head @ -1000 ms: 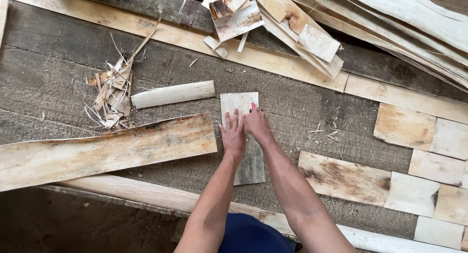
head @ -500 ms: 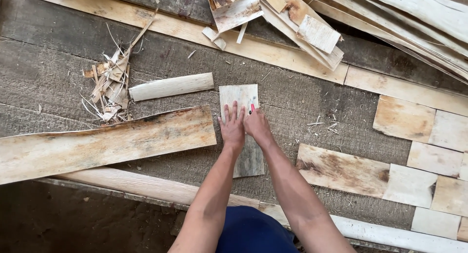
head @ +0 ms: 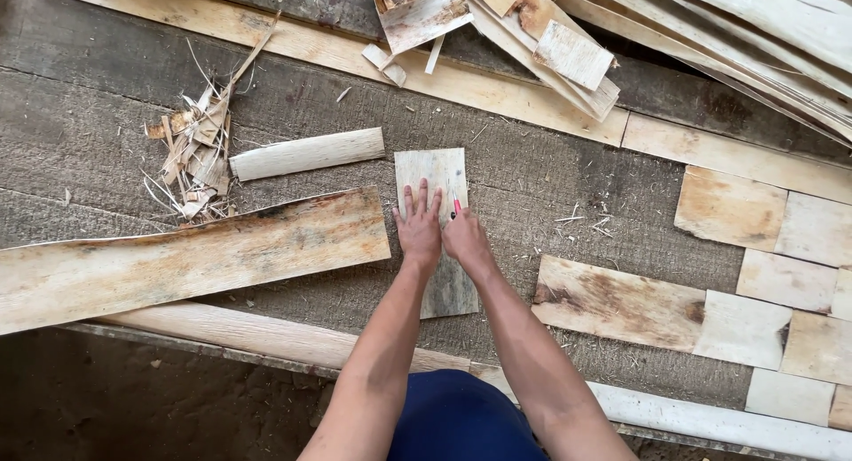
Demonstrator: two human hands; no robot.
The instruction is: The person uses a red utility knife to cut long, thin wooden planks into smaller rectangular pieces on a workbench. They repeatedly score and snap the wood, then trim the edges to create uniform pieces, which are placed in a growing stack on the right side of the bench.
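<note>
A narrow pale wood veneer sheet lies lengthwise on the dark plank bench in front of me. My left hand presses flat on it with fingers spread. Right beside it, my right hand is closed around a small red-tipped marking tool whose tip touches the sheet. The sheet's near end shows between my forearms.
A long veneer strip lies to the left, a short curled piece above it, with splinter scraps nearby. Cut veneer rectangles cover the right side. Stacked strips pile at the far edge.
The view has shifted slightly. Both hands stay together on the sheet, having barely moved along it.
</note>
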